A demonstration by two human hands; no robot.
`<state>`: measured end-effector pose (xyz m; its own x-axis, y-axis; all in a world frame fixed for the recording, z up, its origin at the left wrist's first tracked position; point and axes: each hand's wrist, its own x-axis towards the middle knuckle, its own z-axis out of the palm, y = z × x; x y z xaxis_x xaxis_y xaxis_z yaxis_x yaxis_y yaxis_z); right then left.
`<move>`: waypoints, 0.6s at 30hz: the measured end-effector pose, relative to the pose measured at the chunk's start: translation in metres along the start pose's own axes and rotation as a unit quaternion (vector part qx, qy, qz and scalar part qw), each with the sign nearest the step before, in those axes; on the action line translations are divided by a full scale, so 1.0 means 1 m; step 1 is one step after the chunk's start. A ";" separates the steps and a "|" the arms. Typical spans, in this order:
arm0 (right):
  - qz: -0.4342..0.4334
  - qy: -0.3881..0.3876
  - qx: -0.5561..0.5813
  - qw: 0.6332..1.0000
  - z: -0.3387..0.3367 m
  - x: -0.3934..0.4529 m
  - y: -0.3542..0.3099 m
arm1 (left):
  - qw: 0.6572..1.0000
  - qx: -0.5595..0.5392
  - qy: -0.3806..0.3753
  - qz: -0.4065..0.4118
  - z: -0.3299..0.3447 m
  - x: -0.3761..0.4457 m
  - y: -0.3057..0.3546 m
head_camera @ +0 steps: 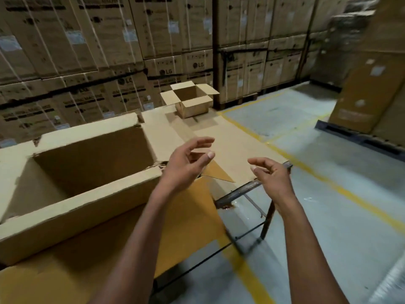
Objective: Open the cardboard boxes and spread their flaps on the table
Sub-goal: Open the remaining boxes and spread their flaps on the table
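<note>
Big box (pixel 83 172) sits at the table's left near side, top open, flaps folded outward; right flap (pixel 219 141) lies flat over the table's right edge. Small box (pixel 190 99) stands at the far end, open, four flaps spread. Left hand (pixel 186 163) and right hand (pixel 269 174) hover apart above the right flap, fingers loosely curled, holding nothing. Likely step: flattening that flap. Best to press palms down along the crease, near the torn corner, gently. Table frame (pixel 252 189) shows under it. Stacked cartons (pixel 109 40) behind.
</note>
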<state>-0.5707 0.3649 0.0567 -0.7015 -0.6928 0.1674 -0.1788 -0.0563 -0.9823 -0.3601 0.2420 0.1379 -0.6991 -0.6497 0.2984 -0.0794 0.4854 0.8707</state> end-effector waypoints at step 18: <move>0.176 0.059 -0.011 0.983 -0.182 0.108 0.133 | 0.947 -0.196 0.054 -0.249 0.278 0.113 -0.122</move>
<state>-0.7959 0.4129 -0.0406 -0.7971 -0.5788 -0.1722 0.0754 0.1875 -0.9794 -0.6273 0.2721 -0.0431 -0.5657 -0.8074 -0.1677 -0.0963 -0.1374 0.9858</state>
